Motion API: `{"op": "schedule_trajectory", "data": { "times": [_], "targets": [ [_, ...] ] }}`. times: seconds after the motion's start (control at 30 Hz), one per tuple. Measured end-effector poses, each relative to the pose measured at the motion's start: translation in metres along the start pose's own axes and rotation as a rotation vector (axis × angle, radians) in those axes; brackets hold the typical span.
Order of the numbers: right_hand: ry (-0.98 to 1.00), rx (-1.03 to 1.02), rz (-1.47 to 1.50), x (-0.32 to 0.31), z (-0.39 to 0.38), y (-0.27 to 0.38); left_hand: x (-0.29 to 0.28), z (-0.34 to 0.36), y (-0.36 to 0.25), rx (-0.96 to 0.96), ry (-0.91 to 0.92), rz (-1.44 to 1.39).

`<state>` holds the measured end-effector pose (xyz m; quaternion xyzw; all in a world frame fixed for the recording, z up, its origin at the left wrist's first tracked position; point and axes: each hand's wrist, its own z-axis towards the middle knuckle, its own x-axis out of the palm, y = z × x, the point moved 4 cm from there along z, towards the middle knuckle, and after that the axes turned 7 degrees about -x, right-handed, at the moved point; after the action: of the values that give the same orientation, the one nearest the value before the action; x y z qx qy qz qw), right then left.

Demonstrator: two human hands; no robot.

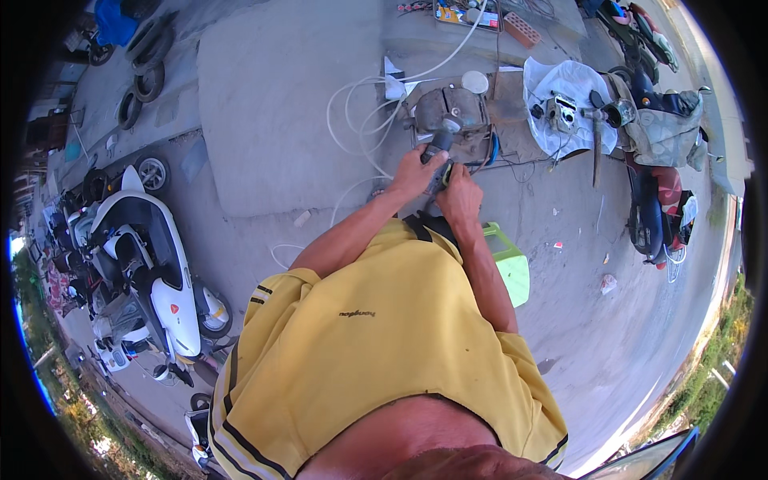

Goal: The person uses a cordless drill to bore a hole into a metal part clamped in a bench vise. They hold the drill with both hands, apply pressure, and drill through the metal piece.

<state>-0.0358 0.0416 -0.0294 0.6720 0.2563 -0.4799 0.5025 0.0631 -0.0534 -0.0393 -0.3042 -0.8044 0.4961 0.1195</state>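
Note:
My left hand (414, 172) is closed around a dark power tool (438, 144) with a silvery round head pointing away from me. My right hand (462, 190) grips the lower part of the same tool. Just beyond, a grimy dark metal machine (438, 105) sits on the ground, with the tool's head over it. A white round lid (474, 81) is behind it. Pale hoses (330, 112) loop to the left. To the right, a metal engine part (562, 117) rests on a white plastic sheet (541, 80).
A green plastic stool (509, 272) is by my right leg. White scooters (174, 296) line the left, tyres (150, 83) lie at the upper left, and more scooters (650, 216) stand at the right. A brick (522, 29) and a long bar (596, 160) lie on the ground.

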Motion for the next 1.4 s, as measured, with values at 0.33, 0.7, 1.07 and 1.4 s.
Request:
{"op": "schedule_trajectory", "data": {
  "times": [0.33, 0.7, 1.07, 1.4],
  "targets": [
    [0.000, 0.096, 0.016, 0.018, -0.004, 0.018, -0.019, 0.016, 0.011, -0.003, 0.104, 0.120],
    [-0.065, -0.016, -0.046, 0.005, 0.004, 0.025, -0.019, 0.021, 0.019, 0.043, -0.021, 0.108],
    [-0.087, -0.029, -0.017, 0.000, 0.006, 0.030, -0.025, -0.006, -0.003, -0.045, -0.089, 0.075],
    [0.003, 0.234, 0.007, 0.026, -0.016, 0.032, -0.026, 0.021, 0.031, -0.045, 0.121, 0.278]
  ]
}}
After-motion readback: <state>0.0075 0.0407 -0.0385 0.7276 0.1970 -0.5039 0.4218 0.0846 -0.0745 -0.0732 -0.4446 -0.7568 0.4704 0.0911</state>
